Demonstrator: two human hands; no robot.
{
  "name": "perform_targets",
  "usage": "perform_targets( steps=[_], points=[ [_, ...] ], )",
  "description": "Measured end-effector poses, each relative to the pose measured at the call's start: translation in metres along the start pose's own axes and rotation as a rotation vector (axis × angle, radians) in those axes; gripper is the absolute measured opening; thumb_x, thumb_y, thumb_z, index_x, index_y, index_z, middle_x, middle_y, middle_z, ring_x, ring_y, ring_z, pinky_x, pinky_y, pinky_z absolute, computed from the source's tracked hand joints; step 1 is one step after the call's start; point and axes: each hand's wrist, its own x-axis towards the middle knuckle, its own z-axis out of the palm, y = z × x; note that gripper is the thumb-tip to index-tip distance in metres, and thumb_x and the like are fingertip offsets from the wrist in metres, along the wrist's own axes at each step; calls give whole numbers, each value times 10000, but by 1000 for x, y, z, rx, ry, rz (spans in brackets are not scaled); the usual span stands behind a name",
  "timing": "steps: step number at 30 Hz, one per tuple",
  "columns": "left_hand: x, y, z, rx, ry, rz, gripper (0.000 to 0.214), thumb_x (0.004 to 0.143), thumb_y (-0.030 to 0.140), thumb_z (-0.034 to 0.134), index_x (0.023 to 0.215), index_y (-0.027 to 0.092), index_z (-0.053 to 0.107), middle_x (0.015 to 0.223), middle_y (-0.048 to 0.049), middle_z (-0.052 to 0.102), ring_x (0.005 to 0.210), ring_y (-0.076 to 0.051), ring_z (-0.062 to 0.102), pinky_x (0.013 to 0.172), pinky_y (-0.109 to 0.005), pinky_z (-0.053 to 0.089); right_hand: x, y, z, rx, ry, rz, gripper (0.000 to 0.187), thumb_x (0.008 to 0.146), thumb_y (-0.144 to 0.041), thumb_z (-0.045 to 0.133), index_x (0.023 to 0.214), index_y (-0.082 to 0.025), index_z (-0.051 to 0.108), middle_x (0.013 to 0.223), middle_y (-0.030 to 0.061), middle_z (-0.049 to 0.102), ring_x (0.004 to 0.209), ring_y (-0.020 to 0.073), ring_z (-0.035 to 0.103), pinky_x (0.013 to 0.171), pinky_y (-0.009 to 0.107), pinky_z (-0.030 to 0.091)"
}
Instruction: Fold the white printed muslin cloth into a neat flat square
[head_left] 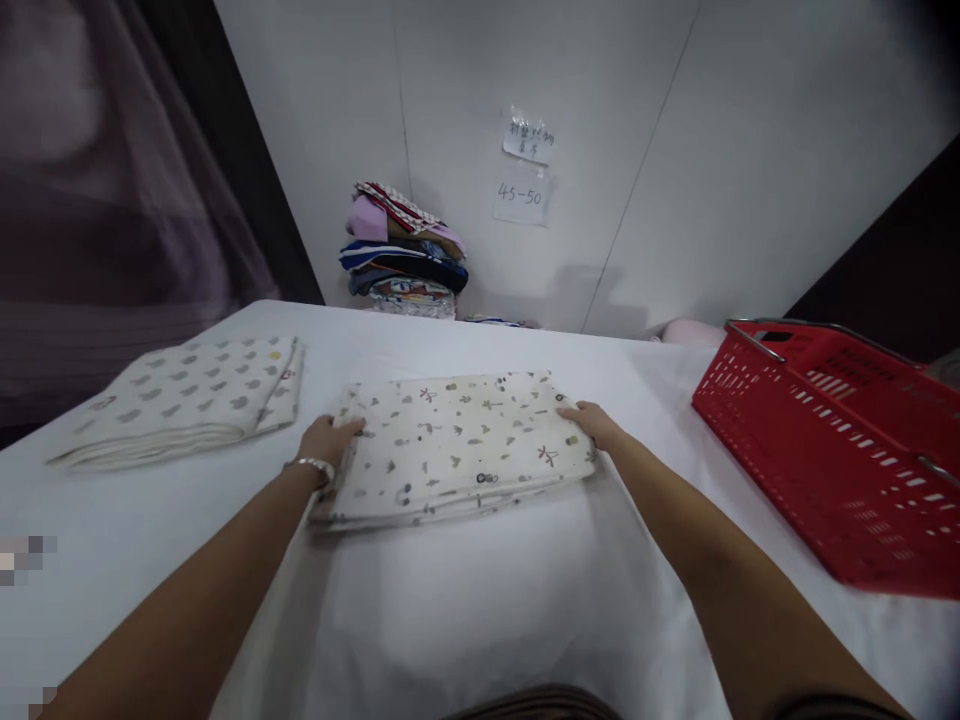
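A folded white cloth (465,440) printed with small palm trees and other tiny figures lies in front of me, over the white-covered table. My left hand (330,445), with a pale bracelet at the wrist, grips its left edge, thumb on top. On the opposite edge my right hand (592,425) pinches the cloth the same way. The fingers of both hands are partly hidden beneath the fabric. Another folded cloth (195,390), white with grey animal-like shapes, rests farther left, apart from my left hand.
A red plastic basket (832,460) with metal handles stands at the right. Behind the white table (480,345), a stack of folded clothes (405,250) leans near the wall. Handwritten paper signs (521,195) hang there. A dark curtain (127,200) is at the left.
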Motion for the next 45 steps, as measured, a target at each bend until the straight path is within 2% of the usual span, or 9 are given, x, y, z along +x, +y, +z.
perform_targets(
  steps=[7, 13, 18, 23, 28, 31, 35, 39, 45],
  points=[
    [15, 36, 17, 133, -89, 109, 678, 611, 553, 653, 1087, 76, 572, 1089, -193, 635, 1035, -350, 575, 817, -427, 484, -12, 11, -13, 32, 141, 50, 399, 754, -441, 651, 1000, -130, 603, 964, 134, 683, 791, 207, 651, 563, 242, 506],
    [-14, -3, -7, 113, -216, 104, 674, 619, 572, 653, 1109, 113, 594, 1111, -149, 641, 1015, -314, 596, 804, -384, 503, -53, 29, -21, 167, -16, 94, 364, 780, -394, 640, 1048, -155, 575, 930, 100, 671, 728, 169, 639, 573, 249, 541],
    [-60, -24, -22, -48, -429, -11, 677, 615, 451, 726, 1207, 186, 530, 944, -90, 684, 675, -201, 655, 627, -327, 533, -77, 47, -17, 194, -17, 95, 508, 721, -343, 707, 1159, -194, 497, 878, 49, 633, 607, 129, 606, 525, 266, 555],
    [-77, -28, -25, -110, -326, -51, 751, 672, 366, 691, 1337, 186, 393, 877, -66, 681, 599, -170, 629, 583, -308, 524, -95, 56, -10, 215, 45, -52, 510, 728, -340, 688, 1178, -197, 497, 709, -6, 584, 452, 70, 471, 433, 203, 453],
    [-82, -35, -30, 73, -251, 26, 749, 675, 400, 647, 1339, 164, 395, 1019, -109, 670, 843, -239, 652, 710, -342, 503, -112, 67, -7, -145, 157, -123, 679, 739, -446, 642, 1321, -184, 409, 730, 7, 602, 499, 109, 500, 481, 236, 418],
    [-96, -35, -33, 257, -143, 128, 782, 700, 470, 604, 1355, 116, 365, 1187, -173, 596, 1077, -297, 565, 849, -387, 452, -119, 71, -5, -455, 278, -228, 660, 794, -477, 564, 1353, -172, 394, 936, 84, 632, 794, 205, 592, 702, 310, 460],
    [-132, -28, -24, 358, 132, 527, 537, 822, 449, 467, 1264, 146, 487, 1302, -150, 512, 1210, -289, 438, 983, -421, 344, -130, 71, 9, -750, 422, -582, 493, 883, -399, 439, 1316, -162, 451, 1269, 149, 507, 1181, 283, 429, 962, 406, 335],
    [-160, -13, 5, 318, -23, 970, 336, 862, 358, 446, 1091, 184, 619, 1187, -90, 591, 1129, -220, 489, 993, -369, 330, -137, 58, 48, -820, 187, -951, 325, 897, -342, 452, 1153, -198, 590, 1247, 107, 542, 1172, 240, 438, 977, 367, 301],
    [-162, 8, 35, 371, -110, 1019, 267, 870, 271, 435, 997, 205, 660, 1056, -80, 633, 1008, -221, 530, 885, -380, 389, -132, 32, 93, -883, 68, -953, 242, 893, -227, 456, 1040, -211, 647, 1117, 73, 620, 1054, 217, 502, 889, 350, 327]
  ],
)
